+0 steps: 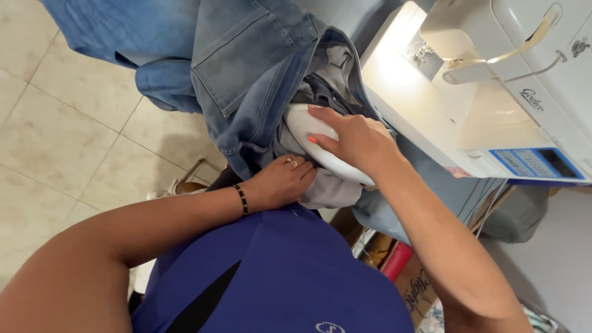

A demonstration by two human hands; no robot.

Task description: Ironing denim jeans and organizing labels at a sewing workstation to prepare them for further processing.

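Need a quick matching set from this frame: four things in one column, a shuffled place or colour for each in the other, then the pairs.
Things:
1. jeans
2. sewing machine
3. left hand
4. right hand

Descriptions:
A. white, at the upper right
B. wears a ring and a dark bead bracelet, pressed into the grey lining
C. blue denim, hanging down over the tiled floor
D. fingers laid on top of the machine's white free arm, inside the denim

Pairs: 1-C, 2-A, 3-B, 4-D
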